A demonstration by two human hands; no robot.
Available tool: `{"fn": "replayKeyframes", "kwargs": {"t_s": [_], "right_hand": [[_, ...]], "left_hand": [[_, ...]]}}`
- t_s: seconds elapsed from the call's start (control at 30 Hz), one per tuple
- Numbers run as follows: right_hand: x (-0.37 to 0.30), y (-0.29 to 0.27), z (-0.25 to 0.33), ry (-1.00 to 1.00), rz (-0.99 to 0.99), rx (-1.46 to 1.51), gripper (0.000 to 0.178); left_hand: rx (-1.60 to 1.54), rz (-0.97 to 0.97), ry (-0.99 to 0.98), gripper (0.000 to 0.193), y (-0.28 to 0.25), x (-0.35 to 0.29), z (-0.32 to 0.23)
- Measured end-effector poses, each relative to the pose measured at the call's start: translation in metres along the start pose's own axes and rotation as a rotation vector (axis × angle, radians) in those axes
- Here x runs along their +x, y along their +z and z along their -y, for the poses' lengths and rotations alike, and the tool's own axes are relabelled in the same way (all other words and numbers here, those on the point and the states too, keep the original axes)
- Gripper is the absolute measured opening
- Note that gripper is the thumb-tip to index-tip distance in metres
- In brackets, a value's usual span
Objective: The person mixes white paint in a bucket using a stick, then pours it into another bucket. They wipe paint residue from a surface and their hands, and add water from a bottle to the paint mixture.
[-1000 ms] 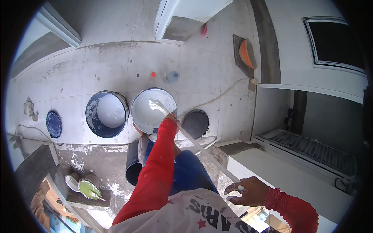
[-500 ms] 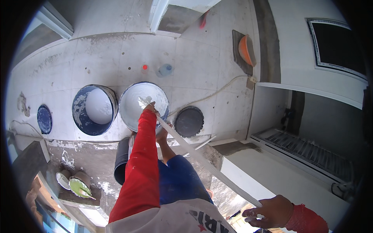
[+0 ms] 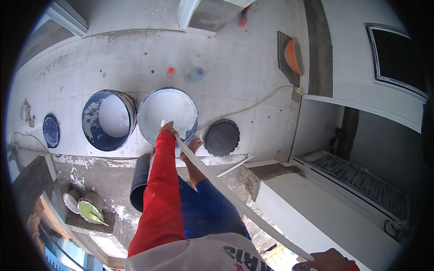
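Over the near rim of a tub of white paste (image 3: 194,115), my left hand (image 3: 167,128) is closed, with a white bit showing at its fingertips. A long white strip (image 3: 244,208) slants from beside that hand to the lower right. Its other end reaches my right hand (image 3: 329,261), which is closed on it at the bottom edge; some of those fingers are cut off by the frame. White smears mark the right fingers. Whether the strip is a flat band or a stiff batten is hard to tell.
Left of the tub stands a blue bucket (image 3: 96,141) with white material inside. A dark round lid (image 3: 222,137) and a blue lid (image 3: 51,131) lie on the tiles. Beyond are a clear bottle (image 3: 195,74) and an orange basin (image 3: 293,56). A black bucket (image 3: 139,180) lies near my legs.
My left hand has drawn back from the tub's middle to its near rim, and the white clump at its fingers shows less. My right hand has moved down and slightly right.
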State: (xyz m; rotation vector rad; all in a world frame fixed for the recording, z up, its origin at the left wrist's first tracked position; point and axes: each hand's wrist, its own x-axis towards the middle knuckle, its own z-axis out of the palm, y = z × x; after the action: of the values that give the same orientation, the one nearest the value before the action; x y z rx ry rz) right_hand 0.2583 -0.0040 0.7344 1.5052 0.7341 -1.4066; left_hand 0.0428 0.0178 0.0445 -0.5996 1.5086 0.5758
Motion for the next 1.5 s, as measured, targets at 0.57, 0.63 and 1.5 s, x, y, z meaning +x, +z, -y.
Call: {"fn": "replayKeyframes", "kwargs": {"t_s": [0.57, 0.63, 1.5], "right_hand": [[0.338, -0.030, -0.005, -0.488, -0.541, 0.283, 0.041], [0.409, -0.046, 0.071, -0.560, -0.535, 0.410, 0.042], [0.640, 0.036, 0.276, -0.415, -0.394, 0.653, 0.043]], "left_hand": [[-0.191, 0.544, 0.081, 0.051, -0.029, -0.091, 0.087], [-0.172, 0.538, -0.012, 0.048, -0.032, -0.118, 0.086], [-0.277, 0.389, -0.170, 0.019, -0.109, -0.066, 0.099]]}}
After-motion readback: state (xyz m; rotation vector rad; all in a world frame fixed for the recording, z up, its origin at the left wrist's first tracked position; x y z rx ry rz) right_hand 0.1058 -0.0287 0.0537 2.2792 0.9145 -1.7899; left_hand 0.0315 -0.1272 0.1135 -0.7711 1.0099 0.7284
